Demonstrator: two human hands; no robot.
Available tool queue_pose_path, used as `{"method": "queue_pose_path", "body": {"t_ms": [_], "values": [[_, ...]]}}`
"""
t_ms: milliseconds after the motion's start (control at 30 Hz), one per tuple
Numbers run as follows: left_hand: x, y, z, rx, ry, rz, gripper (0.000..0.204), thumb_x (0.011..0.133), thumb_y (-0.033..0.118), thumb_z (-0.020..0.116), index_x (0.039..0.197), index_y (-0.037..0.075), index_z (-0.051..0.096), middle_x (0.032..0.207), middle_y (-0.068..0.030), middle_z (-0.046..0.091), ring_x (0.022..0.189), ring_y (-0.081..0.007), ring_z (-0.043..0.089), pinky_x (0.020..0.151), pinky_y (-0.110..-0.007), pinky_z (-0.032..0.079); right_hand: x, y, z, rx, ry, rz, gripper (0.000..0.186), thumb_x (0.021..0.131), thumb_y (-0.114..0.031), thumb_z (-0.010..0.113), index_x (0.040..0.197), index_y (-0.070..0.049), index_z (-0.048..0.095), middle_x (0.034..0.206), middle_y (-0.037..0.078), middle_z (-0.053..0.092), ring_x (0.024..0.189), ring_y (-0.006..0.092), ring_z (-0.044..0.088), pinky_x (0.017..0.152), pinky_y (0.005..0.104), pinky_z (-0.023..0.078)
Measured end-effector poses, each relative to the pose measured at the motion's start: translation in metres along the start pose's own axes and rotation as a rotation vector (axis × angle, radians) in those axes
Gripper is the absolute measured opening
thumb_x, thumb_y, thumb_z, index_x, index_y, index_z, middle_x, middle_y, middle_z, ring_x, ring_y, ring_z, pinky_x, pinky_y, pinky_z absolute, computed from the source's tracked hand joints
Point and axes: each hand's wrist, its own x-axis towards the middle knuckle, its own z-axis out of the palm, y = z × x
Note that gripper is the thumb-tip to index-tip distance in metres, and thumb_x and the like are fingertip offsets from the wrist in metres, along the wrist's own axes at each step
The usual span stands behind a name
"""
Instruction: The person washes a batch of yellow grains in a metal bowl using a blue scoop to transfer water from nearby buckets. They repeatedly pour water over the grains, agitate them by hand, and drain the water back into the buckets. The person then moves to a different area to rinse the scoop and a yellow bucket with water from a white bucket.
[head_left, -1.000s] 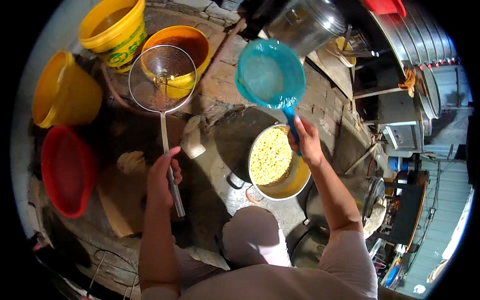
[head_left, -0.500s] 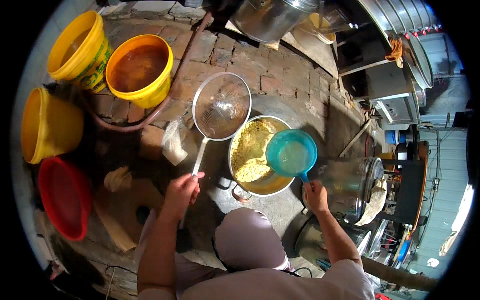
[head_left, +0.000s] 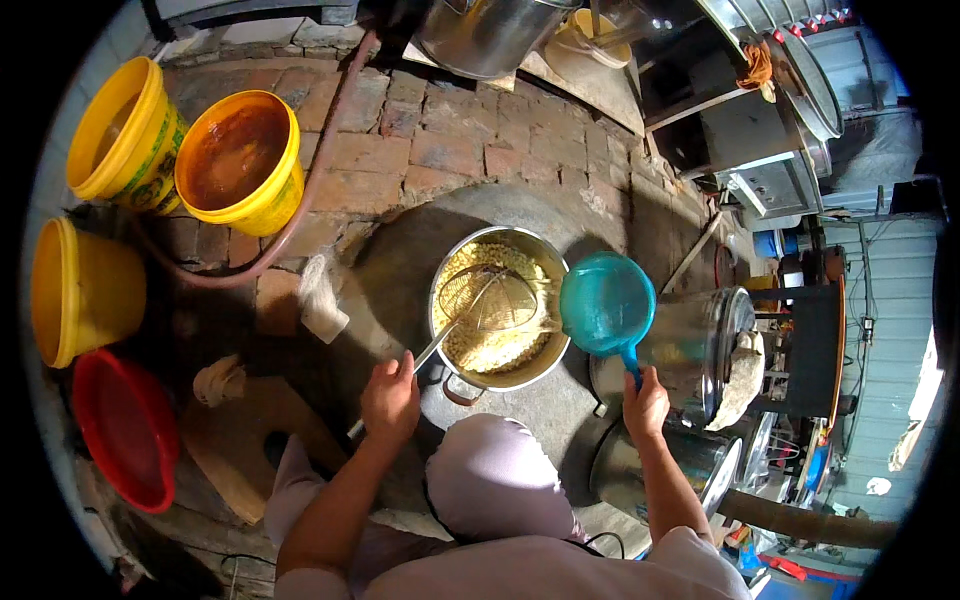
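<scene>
A metal pot (head_left: 550, 354) stands in front of my knee, holding pale yellow kernels (head_left: 492, 355) that look like corn or soaked beans. My left hand (head_left: 391, 400) is closed round the long handle of a round wire-mesh strainer (head_left: 490, 300). The strainer's mesh lies over the kernels, inside the pot's rim; whether it presses into them I cannot tell. My right hand (head_left: 647, 402) grips the handle of a teal plastic dipper (head_left: 608, 303), held beside the pot's right rim. The dipper's bowl looks tilted toward the pot, its contents unclear.
At the left stand yellow buckets (head_left: 280, 190), one with reddish-brown liquid, and a red basin (head_left: 125, 430). A hose (head_left: 320, 170) curves over the brick floor. Lidded metal pots (head_left: 690, 350) stand close on the right. A crumpled whitish bag (head_left: 320, 300) lies left of the pot.
The strainer has moved from beyond the pot's far left side, right and nearer, over the kernels. The dipper has shifted right, from above the pot to beside its rim.
</scene>
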Motion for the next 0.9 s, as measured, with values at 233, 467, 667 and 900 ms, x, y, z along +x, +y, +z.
{"method": "queue_pose_path", "body": {"t_ms": [233,467,667,900], "values": [[-0.002,-0.014,0.033,0.031,0.096,0.182,0.031,0.074,0.007,0.054,0.104,0.004,0.061,0.079,-0.0073,0.053,0.079,-0.0256,0.054,0.066,-0.037,0.047,-0.011,-0.010,-0.002,-0.009,0.122,-0.118,0.017,0.084,-0.023,0.058,0.088,-0.007,0.052,0.069,0.015,0.059,0.063,0.0355,0.059,0.054,0.0421,0.045],[0.006,-0.004,0.032,0.032,0.030,0.209,0.031,0.073,0.007,0.054,0.103,0.004,0.062,0.081,-0.0068,0.054,0.080,-0.0252,0.054,0.067,-0.036,0.047,-0.015,-0.017,0.002,-0.050,0.192,-0.248,0.019,0.079,-0.017,0.062,0.092,-0.007,0.051,0.071,0.012,0.057,0.062,0.0338,0.057,0.051,0.0411,0.045],[0.003,-0.016,0.021,-0.079,0.034,0.242,0.030,0.074,0.009,0.055,0.102,0.006,0.062,0.080,-0.0085,0.055,0.078,-0.0261,0.055,0.067,-0.036,0.047,0.002,-0.031,0.000,0.065,0.169,-0.101,0.017,0.081,-0.015,0.059,0.093,-0.007,0.050,0.073,0.015,0.057,0.065,0.0362,0.057,0.055,0.0407,0.045],[-0.001,-0.024,-0.015,-0.654,-0.258,0.006,0.026,0.083,0.017,0.053,0.106,0.008,0.062,0.082,-0.0135,0.062,0.074,-0.0281,0.059,0.065,-0.036,0.048,0.077,-0.057,0.001,0.886,-0.130,0.080,0.019,0.090,-0.022,0.052,0.088,-0.004,0.051,0.058,0.005,0.052,0.045,0.0105,0.047,0.042,0.0260,0.037]]}}
